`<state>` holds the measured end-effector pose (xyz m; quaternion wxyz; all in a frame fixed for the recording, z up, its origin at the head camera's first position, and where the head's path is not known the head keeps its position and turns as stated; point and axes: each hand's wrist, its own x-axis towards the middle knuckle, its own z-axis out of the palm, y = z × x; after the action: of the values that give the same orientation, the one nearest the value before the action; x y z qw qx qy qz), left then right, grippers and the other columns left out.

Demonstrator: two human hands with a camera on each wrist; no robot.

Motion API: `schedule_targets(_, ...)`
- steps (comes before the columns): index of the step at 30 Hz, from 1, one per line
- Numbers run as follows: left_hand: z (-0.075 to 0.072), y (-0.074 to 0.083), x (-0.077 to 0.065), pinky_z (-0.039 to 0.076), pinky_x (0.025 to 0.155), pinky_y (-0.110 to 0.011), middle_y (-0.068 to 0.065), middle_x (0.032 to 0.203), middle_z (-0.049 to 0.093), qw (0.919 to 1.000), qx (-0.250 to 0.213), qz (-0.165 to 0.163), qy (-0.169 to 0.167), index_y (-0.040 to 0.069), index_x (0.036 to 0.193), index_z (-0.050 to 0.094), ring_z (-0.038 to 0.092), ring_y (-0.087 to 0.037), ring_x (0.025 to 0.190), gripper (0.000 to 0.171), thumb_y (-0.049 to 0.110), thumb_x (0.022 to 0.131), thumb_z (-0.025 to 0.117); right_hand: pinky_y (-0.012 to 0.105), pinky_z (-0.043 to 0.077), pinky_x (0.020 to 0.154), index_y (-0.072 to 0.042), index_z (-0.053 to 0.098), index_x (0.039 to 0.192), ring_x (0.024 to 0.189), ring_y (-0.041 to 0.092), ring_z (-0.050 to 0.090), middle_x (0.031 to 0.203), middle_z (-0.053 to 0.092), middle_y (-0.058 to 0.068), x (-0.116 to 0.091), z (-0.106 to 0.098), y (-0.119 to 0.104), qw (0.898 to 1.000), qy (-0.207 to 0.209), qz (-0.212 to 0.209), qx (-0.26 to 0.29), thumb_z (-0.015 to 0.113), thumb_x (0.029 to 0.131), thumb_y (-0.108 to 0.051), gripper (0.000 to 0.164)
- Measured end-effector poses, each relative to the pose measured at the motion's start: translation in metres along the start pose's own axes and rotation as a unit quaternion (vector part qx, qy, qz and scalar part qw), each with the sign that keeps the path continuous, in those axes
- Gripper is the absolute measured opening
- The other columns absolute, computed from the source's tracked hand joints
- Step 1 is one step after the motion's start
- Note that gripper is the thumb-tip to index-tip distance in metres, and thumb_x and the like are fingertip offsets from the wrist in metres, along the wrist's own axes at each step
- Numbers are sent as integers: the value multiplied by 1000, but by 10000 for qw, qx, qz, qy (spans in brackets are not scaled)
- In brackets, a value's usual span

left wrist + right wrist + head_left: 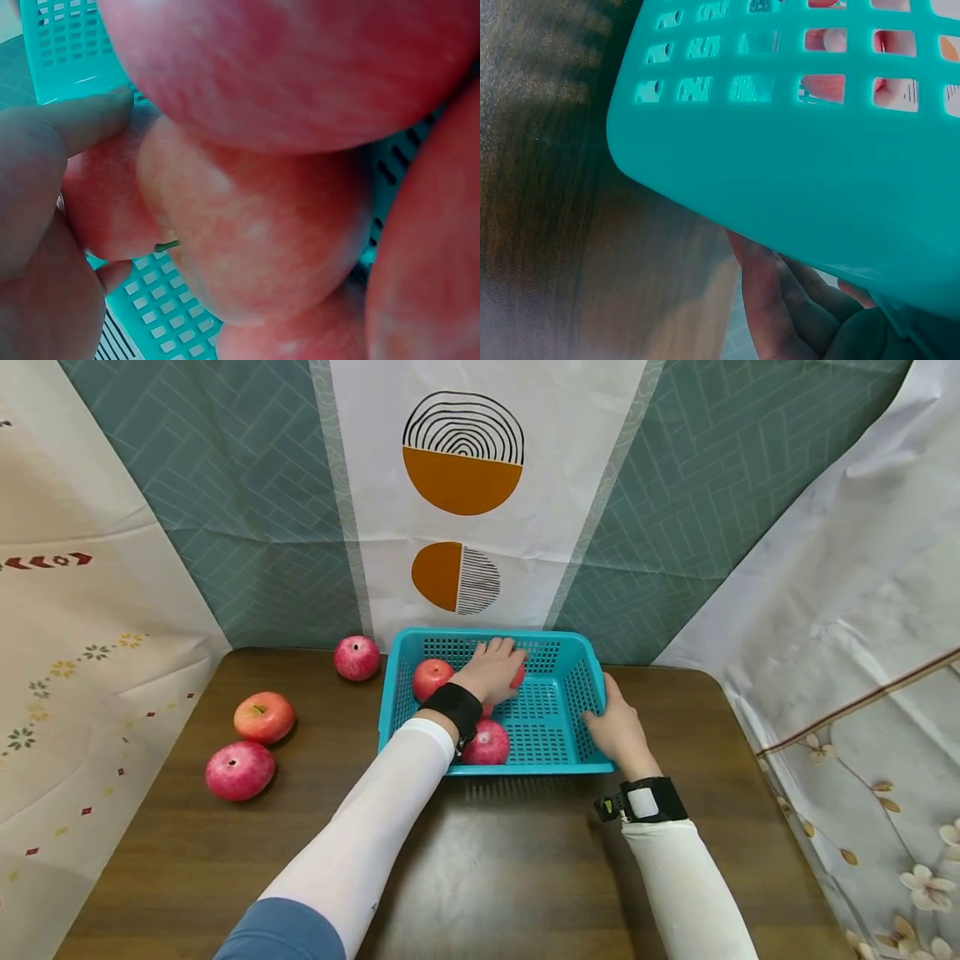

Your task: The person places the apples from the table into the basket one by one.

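A turquoise plastic basket point(555, 763) with perforated walls stands on the table, holding several red apples. My left hand point(491, 672) reaches inside it and holds a red apple point(518, 676), partly hidden by the fingers. In the left wrist view, thumb and fingers curl about this apple point(112, 206), beside an orange-red apple point(255, 217) with a short stem. Another apple point(432, 677) lies left of that hand, and a pinkish-red fruit point(487, 743) lies near the front wall. With my right hand point(619, 727) I grip the basket's right rim, its fingers outside the wall.
Left of the basket, an orange-red apple point(264, 717) and a magenta round fruit point(240, 771) sit on the brown wooden table point(525, 877). One more magenta fruit point(357, 658) is close to the basket's back left corner. Patterned cloth point(270, 527) hangs behind the table.
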<state>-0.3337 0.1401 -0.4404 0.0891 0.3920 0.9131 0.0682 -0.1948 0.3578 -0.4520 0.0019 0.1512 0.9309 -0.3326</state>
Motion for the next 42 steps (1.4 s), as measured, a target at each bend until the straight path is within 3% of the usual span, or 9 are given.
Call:
schedule_targets(8,-4,3,-12,16,129,-56,-15,173,22,9986,483,114,-179,19,167,36,17,-35,159,71,32,106,70,70,55,93,-12,13,172,123,56,64,149,53,35,0,0,-2,10000,15,-22,-26,56,107,-14,77)
schedule_targets(14,0,0,-10,16,129,-53,-16,174,20,9985,365,5,-412,25,167,39,17,-37,161,66,28,107,67,70,55,93,-12,13,172,123,55,64,150,53,35,0,0,-1,10000,11,-18,-63,56,107,-15,77)
schedule_targets(25,11,-1,-1,20,128,-53,-13,174,21,9978,213,-96,-614,28,168,37,18,-36,159,76,14,102,71,70,55,92,-11,15,171,122,56,64,149,53,36,0,0,-1,10000,20,-56,-40,56,107,-15,76)
schedule_targets(34,0,6,-19,20,128,-55,-14,173,24,9984,318,-38,-460,28,166,40,22,-36,158,71,15,103,70,70,55,92,-12,14,171,122,56,64,149,53,35,0,2,-1,10000,8,-40,-43,56,107,-16,77)
schedule_targets(42,8,5,-7,18,129,-55,-14,173,23,9970,575,-146,-493,29,166,40,21,-37,159,70,16,104,68,70,55,92,-13,14,172,121,55,65,149,53,35,0,1,-1,10000,11,-4,-56,56,107,-16,77)
